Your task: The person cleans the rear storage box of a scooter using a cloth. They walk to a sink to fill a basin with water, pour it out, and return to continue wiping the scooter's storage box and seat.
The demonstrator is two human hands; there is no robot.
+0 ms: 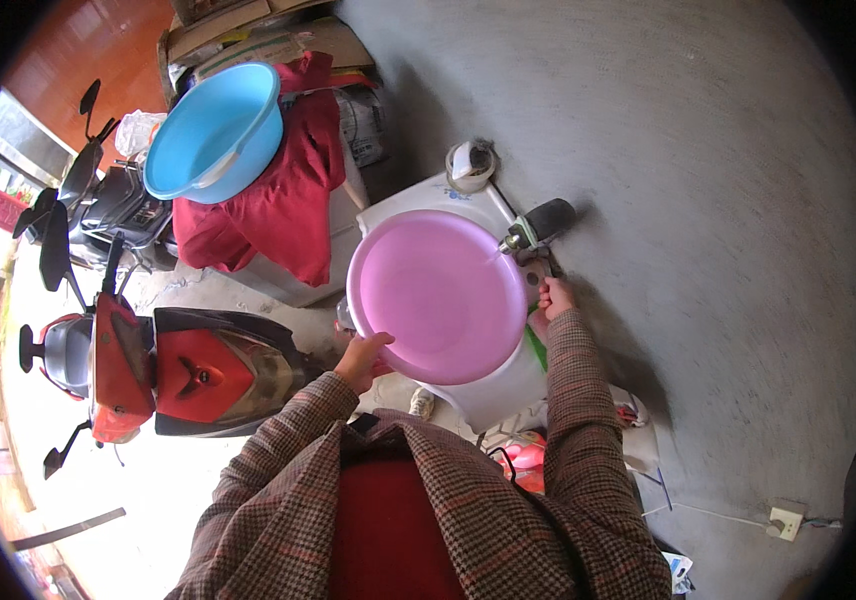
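A large pink plastic basin (439, 300) sits over a white ceramic sink (495, 397). My left hand (365, 360) grips its lower-left rim, with the thumb over the edge. To the right of the basin my right hand (555, 298) is closed near the wall-side fittings; whether it holds anything there cannot be made out. A metal tap (510, 243) with a dark cover (550, 218) points over the basin's right rim, and a thin stream of water seems to run from it into the basin.
A light blue basin (210, 135) rests on dark red cloth (285, 195) at upper left. A red scooter (199, 371) stands at left. Behind the sink a round dish (470, 169) hangs by the grey wall (683, 225). A socket (786, 523) is at lower right.
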